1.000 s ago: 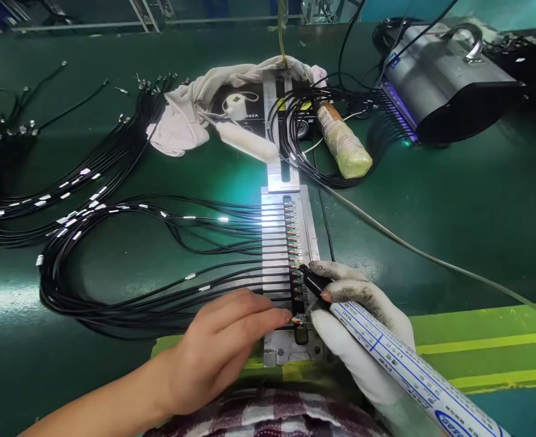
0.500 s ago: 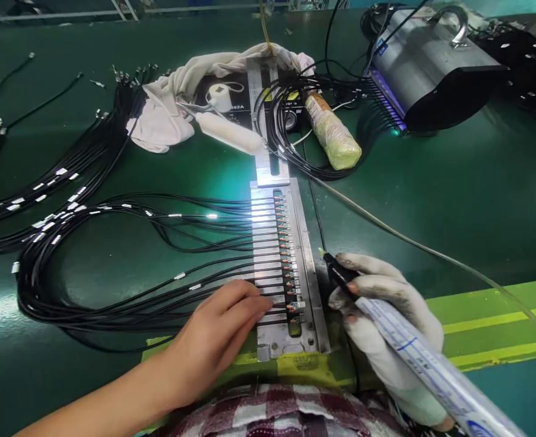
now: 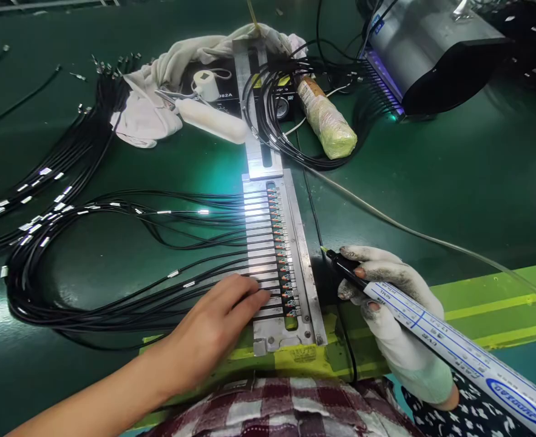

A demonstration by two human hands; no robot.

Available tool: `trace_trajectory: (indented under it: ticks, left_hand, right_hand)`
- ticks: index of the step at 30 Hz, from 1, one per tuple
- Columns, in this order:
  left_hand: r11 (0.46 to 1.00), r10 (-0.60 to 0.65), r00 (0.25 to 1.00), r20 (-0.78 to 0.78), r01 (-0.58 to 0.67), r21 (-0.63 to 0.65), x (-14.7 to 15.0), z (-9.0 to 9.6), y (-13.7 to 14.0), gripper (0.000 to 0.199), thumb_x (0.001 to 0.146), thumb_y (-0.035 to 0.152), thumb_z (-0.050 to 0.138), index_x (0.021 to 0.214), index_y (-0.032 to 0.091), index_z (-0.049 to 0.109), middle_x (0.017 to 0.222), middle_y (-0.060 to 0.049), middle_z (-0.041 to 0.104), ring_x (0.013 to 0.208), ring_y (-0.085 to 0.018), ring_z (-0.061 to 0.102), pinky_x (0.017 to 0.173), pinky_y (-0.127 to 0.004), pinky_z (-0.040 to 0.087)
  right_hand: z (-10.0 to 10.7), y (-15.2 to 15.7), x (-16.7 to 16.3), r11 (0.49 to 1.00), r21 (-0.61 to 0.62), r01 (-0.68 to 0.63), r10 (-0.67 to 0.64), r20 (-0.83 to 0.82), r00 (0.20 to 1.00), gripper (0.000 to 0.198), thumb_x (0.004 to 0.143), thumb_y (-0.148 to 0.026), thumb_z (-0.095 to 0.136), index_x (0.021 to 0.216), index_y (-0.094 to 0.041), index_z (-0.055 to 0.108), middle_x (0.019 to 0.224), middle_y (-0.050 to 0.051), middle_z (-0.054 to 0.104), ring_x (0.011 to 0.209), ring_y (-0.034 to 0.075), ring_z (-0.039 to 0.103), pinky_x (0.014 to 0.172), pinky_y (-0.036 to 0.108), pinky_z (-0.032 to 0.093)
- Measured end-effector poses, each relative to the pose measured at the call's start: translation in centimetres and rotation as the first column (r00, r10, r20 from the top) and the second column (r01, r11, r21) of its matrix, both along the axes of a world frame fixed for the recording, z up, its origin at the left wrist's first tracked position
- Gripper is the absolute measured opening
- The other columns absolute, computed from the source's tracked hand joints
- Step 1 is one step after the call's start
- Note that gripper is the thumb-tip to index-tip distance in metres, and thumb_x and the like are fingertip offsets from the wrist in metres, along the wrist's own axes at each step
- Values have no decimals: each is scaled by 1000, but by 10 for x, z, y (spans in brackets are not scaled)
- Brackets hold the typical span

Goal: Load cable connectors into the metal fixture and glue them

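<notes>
A metal slotted fixture (image 3: 259, 249) lies on the green bench in front of me, with a row of black cables (image 3: 222, 250) laid across it side by side. Their small stripped connector ends (image 3: 286, 267) sit along the slot. My bare left hand (image 3: 224, 315) rests at the fixture's near end, fingers bent together on one of the lowest cables; the thumb is mostly hidden. In my gloved right hand (image 3: 395, 297), bare at some fingertips, is a white UV glue tube (image 3: 450, 349) with a black nozzle. Its yellow-green tip points left, just right of the fixture and apart from it.
Bundled cables (image 3: 26, 285) loop at left. Behind the fixture lie a cloth (image 3: 147, 115), a white-handled tool (image 3: 210, 120), a plastic-wrapped bundle (image 3: 326, 118) and a cable coil. A metal lamp housing (image 3: 431, 54) glows purple at upper right. A clear hose (image 3: 386, 224) crosses the bench.
Near my left fingers, a connector that jutted out to the right now lies in line with the row. The glue tube has moved slightly right. The whole view has shifted a little.
</notes>
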State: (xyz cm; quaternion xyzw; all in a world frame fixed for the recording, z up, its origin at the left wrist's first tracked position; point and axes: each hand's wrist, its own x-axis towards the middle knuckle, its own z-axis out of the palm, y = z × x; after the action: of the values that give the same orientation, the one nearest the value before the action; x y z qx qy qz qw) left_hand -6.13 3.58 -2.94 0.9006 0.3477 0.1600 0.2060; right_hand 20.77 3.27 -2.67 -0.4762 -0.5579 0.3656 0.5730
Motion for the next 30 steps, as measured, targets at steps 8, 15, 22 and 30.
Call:
trace_trajectory:
  ticks: [8,15,22,30]
  left_hand:
    - [997,-49,998,27,50,-50,0,2,6,36,93,1,42,126,11,54,110,-13,58,101,-18,54,87,-32,53]
    - [997,-71,996,45,70,39,-1,-2,3,37,93,5,44,128,9,55,109,-14,60,103,-21,56,88,-36,52]
    - [977,30,990,-136,-1,212,-3,-3,-16,43,94,6,37,134,10,53,103,-12,59,90,-21,53,78,-35,48]
    - [977,42,977,-209,4,214,3,-1,-26,54,92,6,36,146,8,37,103,-14,63,87,-23,56,77,-35,51]
  right_hand:
    - [0,-3,0,999,-35,-13,9,-119,993,31,83,-44,73,104,-22,67,112,10,67,109,31,64,94,50,56]
    - [2,-9,3,974,-178,-140,85,-282,955,32,75,-29,83,98,-25,61,110,8,72,104,30,69,89,49,60]
    - [-4,-10,7,985,-89,-149,126,-224,967,39,71,-47,83,96,-21,69,98,8,75,93,27,72,85,41,62]
    - [0,-22,1,979,-33,-201,202,17,979,25,82,-30,72,105,-21,66,104,10,72,96,30,70,80,45,62]
